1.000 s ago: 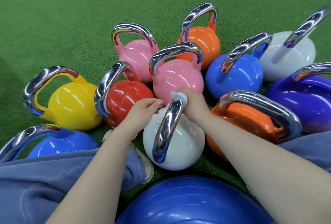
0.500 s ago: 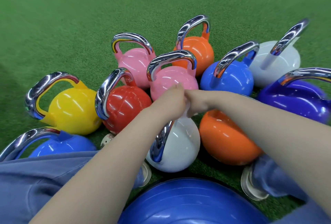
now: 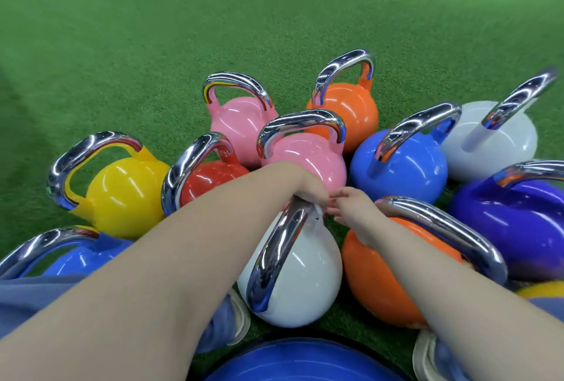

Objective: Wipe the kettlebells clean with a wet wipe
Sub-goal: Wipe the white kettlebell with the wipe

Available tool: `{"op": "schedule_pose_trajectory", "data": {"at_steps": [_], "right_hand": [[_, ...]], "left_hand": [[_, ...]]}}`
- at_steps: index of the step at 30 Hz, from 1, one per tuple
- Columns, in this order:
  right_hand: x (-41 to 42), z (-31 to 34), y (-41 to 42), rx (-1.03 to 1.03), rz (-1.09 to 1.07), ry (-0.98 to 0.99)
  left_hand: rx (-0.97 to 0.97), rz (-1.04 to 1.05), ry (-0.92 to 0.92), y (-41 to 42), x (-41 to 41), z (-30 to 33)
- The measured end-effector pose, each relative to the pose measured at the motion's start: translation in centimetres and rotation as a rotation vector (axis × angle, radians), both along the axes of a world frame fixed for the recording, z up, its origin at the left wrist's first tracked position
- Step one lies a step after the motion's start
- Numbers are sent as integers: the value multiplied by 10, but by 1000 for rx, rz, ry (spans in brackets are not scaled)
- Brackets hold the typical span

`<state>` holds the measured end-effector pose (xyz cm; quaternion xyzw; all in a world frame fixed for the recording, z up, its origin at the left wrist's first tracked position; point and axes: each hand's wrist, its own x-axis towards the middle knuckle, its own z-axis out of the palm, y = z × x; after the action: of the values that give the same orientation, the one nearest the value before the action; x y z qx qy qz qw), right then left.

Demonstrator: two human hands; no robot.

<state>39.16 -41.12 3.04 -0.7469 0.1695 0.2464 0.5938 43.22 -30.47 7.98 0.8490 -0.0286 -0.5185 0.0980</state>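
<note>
Bare forearms, no sleeves, watch or rings. Blue-grey trousers [image 3: 36,298] at eight o'clock. Pale-soled shoes [image 3: 241,319] at six and five o'clock.

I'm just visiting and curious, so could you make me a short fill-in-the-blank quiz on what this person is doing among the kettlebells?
1. The left hand grips the chrome handle of the ____ kettlebell.
2. Bunched at that handle is a white ____.
3. The right hand is above the near ____ kettlebell.
4. The floor is green ____.

Missing words: white; wipe; orange; turf
</note>
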Motion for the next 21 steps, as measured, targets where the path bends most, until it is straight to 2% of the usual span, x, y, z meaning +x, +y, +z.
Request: {"op": "schedule_pose_trajectory", "data": {"at_steps": [5,8,11,12,15,18,21], "right_hand": [[2,-1,4,154,-111,109],[-1,-6,4,206,-148,128],[-2,-9,2,234,-166,147],[-2,-10,2,241,-165,156],[-3,-8,3,294,-161,210],[-3,-6,4,332,-186,240],[-4,-3,5,340,-227,246]], "left_hand": [[179,-237,70,-16,13,-6],[173,-226,86,-18,18,-6],[29,59,258,-5,15,-12],[-43,160,246,-1,13,-16],[-218,453,47,16,4,-21],[-465,630,151,28,-10,-15],[-644,801,158,34,-25,-12]]}}
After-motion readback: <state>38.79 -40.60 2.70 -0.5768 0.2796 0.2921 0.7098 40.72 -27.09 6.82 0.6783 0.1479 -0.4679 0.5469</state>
